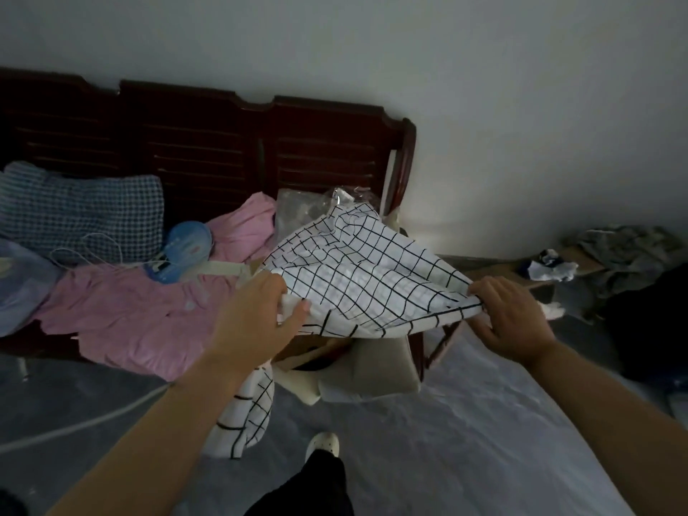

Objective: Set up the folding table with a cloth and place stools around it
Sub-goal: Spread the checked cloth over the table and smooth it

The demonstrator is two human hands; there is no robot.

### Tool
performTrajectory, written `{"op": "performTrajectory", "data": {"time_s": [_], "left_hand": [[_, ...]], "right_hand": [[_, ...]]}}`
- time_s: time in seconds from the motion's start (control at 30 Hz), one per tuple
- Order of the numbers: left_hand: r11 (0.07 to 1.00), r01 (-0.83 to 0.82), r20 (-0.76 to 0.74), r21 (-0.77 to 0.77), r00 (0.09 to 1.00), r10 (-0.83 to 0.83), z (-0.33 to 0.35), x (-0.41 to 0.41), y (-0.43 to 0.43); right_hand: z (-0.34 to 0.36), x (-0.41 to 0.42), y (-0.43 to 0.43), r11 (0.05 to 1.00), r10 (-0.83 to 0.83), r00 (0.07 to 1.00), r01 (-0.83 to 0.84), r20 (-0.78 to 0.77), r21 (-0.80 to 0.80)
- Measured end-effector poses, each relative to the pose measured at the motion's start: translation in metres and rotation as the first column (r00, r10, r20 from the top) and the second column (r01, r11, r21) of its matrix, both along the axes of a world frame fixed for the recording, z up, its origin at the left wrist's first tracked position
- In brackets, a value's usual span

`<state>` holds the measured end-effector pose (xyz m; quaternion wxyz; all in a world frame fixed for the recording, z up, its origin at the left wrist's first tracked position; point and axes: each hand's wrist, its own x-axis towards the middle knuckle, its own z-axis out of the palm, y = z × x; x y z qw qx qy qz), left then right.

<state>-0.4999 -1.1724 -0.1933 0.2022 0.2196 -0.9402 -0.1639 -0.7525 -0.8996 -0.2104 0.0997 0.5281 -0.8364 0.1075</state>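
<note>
- Grip, head view: left hand (257, 314) pinches one edge of the checked cloth (365, 270), and right hand (510, 314) pinches the opposite corner; both are closed on fabric.
- Cloth hangs spread between the hands above a cream bag (372, 366), at the end of a dark slatted wooden settee (208, 143). One fold trails below the left forearm.
- Best done, I judge, with firm pinches, hands drawn apart and lifted so the trailing fold clears the bag. No folding table or stools are in view.
- Fabric looks thin, soft and creased, white with a black grid; pink clothing (141, 310) lies crumpled on the settee.
</note>
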Motion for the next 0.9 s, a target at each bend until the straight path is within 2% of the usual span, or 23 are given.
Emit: {"op": "performTrajectory", "data": {"time_s": [0.17,0.37,0.47,0.53,0.63,0.73,0.9], "left_hand": [[0.979,0.131,-0.021,-0.159,0.991,-0.136,0.000,0.019,0.061],[0.960,0.246,0.010,-0.134,0.969,-0.247,-0.004,0.049,0.137],[0.960,0.275,0.010,-0.042,0.961,-0.275,-0.010,0.068,0.169],[0.951,0.296,-0.007,-0.088,0.955,-0.298,-0.012,0.083,0.192],[0.929,0.343,-0.015,-0.138,0.937,-0.348,-0.011,0.110,0.224],[0.911,0.400,-0.009,-0.104,0.915,-0.403,-0.017,0.143,0.248],[0.881,0.473,0.005,-0.035,0.881,-0.473,-0.038,0.212,0.293]], "right_hand": [[0.012,0.026,0.078,0.997,0.054,0.990,-0.046,-0.128,0.064],[0.008,0.048,0.180,0.978,0.050,0.993,-0.028,-0.103,0.206],[0.015,0.068,0.220,0.981,0.006,0.996,0.011,-0.087,0.192],[0.018,0.088,0.245,0.982,-0.020,0.994,0.039,-0.103,0.184],[0.019,0.123,0.280,0.983,-0.061,0.992,0.079,-0.113,0.167],[0.014,0.169,0.318,0.978,-0.097,0.985,0.120,-0.142,0.168],[-0.002,0.257,0.380,0.925,-0.149,0.976,0.194,-0.156,0.328]]}}
